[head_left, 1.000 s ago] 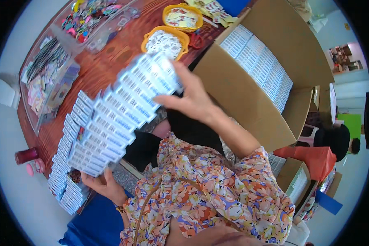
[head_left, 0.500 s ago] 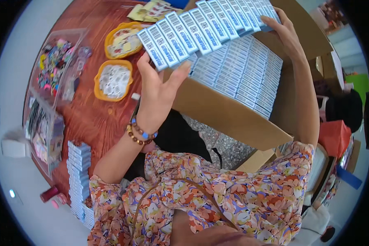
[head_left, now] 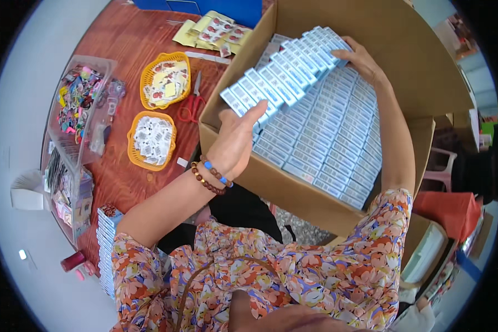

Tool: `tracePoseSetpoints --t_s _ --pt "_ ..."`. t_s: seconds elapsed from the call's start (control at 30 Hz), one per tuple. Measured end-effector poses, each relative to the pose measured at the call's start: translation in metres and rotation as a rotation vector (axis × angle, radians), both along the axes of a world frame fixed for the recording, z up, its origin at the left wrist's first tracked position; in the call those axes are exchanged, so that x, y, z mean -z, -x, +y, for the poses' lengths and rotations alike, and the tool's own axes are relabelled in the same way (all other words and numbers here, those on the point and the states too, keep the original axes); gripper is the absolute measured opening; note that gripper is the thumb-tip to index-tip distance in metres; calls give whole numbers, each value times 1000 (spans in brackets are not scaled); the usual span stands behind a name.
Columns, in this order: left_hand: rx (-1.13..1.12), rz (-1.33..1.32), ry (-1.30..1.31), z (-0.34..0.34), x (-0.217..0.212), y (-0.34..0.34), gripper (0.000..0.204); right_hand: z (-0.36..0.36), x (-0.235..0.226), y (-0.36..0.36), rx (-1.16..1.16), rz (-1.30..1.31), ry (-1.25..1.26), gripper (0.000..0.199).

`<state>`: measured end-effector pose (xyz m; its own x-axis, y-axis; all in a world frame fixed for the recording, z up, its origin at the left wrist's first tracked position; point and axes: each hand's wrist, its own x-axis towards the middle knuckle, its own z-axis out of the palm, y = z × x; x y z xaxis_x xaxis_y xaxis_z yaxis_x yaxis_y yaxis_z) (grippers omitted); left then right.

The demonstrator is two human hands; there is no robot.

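Note:
Between my two hands I hold a long row of small blue-and-white boxes [head_left: 282, 74], pressed together end to end and slightly staggered. My left hand [head_left: 238, 130] grips the near left end, its thumb on top. At the far right end my right hand [head_left: 359, 60] closes around the last boxes. The row is tilted over a large open cardboard carton [head_left: 282, 185]. Inside the carton, packed boxes [head_left: 326, 133] of the same kind lie in several neat rows. The held row hides part of the carton's left and far side.
On the red-brown wooden table [head_left: 113, 188] stand two yellow baskets [head_left: 144, 99] [head_left: 133, 157] of small packets and labels. Red-handled scissors [head_left: 192, 105] lie beside them. Clear bins [head_left: 80, 146] of trinkets line the left edge. More boxes [head_left: 106, 249] are stacked near my left elbow.
The row of boxes has come down and right, from above the carton's left edge to over its inside. Both hands still grip it. The carton sits more fully in view.

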<state>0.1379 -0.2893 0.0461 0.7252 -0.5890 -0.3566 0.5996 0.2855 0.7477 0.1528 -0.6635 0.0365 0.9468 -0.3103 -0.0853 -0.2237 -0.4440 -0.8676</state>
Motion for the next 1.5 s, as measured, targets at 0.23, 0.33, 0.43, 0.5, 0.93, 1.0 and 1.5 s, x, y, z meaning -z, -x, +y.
tracePoseSetpoints --t_s 0.23,0.33,0.43,0.5,0.93,1.0,1.5 --pt "110 319 -24 3 37 -21 60 9 22 -63 -231 43 -147 72" --pt "135 402 -46 3 46 -29 46 22 38 -80 -243 39 -86 75" --pt "202 527 -89 0 20 -27 36 29 40 -79 -209 69 -12 78" --pt "172 551 -128 -5 -2 -24 35 32 41 -76 -180 65 39 81" --pt "117 525 -60 1 -8 -17 30 59 49 -63 35 -140 218 68" --pt "110 528 -44 3 -14 -18 30 57 54 -66 9 -103 182 67" --pt "192 372 -190 5 -14 -20 30 67 86 -76 114 -235 94 76"
